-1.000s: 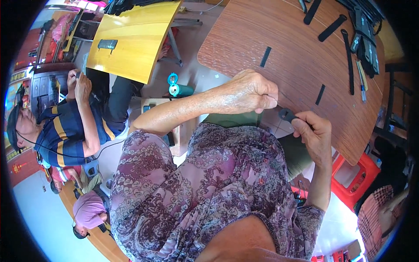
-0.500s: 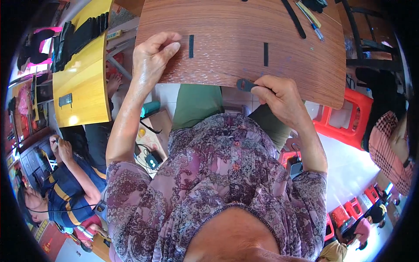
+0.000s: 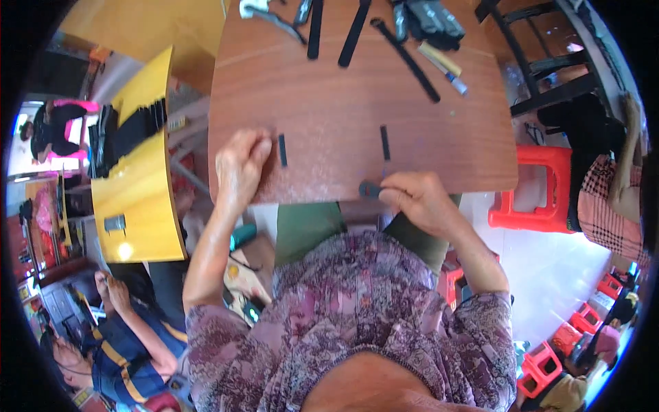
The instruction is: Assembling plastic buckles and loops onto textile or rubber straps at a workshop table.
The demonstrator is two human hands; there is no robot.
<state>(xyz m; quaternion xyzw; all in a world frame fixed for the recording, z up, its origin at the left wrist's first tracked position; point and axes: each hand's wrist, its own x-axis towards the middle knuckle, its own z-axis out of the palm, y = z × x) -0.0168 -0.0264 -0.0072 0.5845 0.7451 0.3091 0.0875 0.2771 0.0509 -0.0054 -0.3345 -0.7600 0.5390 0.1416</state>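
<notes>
The left hand point(image 3: 240, 165) rests on the near part of the brown wooden table point(image 3: 329, 103), fingers curled together, with its fingertips just beside a short black strip point(image 3: 282, 150) that lies flat on the wood; whether they touch the strip cannot be told. The right hand point(image 3: 419, 199) sits at the table's near edge, closed around a small dark tool point(image 3: 369, 189) whose rounded end pokes out toward the left hand. Just beyond the right hand, a second short black strip point(image 3: 385, 142) lies flat and free, touched by neither hand. Judging by this layout, two short pieces are already made and laid out side by side, well apart from each other, and the tool is in hand for more work on them. Far beyond both hands, at the table's back edge, several long black straps point(image 3: 405, 58) lie uncut beside a pen-like tool point(image 3: 443, 66) and dark bundled gear point(image 3: 425, 17), which suggests that much stock remains to be worked. To the left of the left hand stands a yellow table point(image 3: 134, 199) with other black material, and another person point(image 3: 117, 329) sits below it.
</notes>
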